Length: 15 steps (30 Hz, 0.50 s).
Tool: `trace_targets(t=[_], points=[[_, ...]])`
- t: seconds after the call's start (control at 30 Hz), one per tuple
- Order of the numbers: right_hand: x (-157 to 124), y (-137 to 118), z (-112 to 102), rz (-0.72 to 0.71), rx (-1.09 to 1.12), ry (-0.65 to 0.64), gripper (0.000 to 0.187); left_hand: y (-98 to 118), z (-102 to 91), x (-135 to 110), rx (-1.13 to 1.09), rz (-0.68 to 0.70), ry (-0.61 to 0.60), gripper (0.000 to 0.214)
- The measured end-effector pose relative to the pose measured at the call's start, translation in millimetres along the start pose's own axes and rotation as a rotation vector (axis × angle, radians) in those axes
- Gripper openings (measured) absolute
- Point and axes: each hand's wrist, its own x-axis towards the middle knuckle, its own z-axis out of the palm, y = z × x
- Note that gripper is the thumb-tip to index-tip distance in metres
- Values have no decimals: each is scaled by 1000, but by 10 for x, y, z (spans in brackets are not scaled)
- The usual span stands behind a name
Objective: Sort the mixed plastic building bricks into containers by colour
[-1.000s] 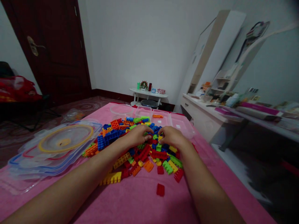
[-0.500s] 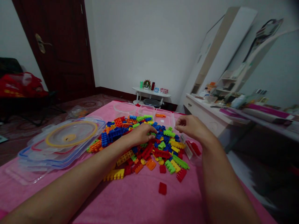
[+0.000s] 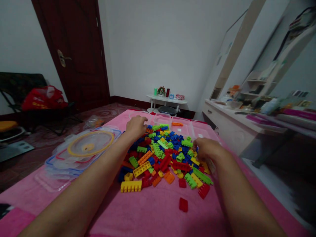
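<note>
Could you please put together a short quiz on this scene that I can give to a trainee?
1. True or false: the left hand rests at the far side of the brick pile, close to the clear boxes.
2. Where does the stack of lids lie on the pink cloth?
A) to the left of the pile
B) to the right of the pile
C) on top of the pile
3. Fill in the blank: the lone brick lying nearest the camera, apart from the pile, is ____ in colour.

Key: 1 true; 2 A; 3 red.
</note>
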Motion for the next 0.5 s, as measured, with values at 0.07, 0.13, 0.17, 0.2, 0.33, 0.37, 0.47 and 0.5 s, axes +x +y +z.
trace_targets(t=[0.07,0.13,0.17,0.2,0.33,0.37,0.47,0.5], points=[[26,9,42,6,4,-6,46,-127,-28,24,82,-69,-131,44],[52,36,89,-2,24,-33,44,-214,-40,34,122,-104,-272,46],[67,58,109,-10,42,-50,41,-241,-47,34,130,-111,-310,46],[81,87,123,-18,64,-66,37,-258,-56,33,131,-114,-323,46],[96,194,69,-89,191,20,25,-272,-126,33,99,-102,-245,41],[78,195,27,-131,235,77,24,-264,-146,38,68,-86,-198,38],[-36,79,-128,-267,414,263,20,-193,-188,55,-180,1,-46,28],[-89,4,-176,-308,504,311,20,-149,-193,56,-329,27,-41,27]])
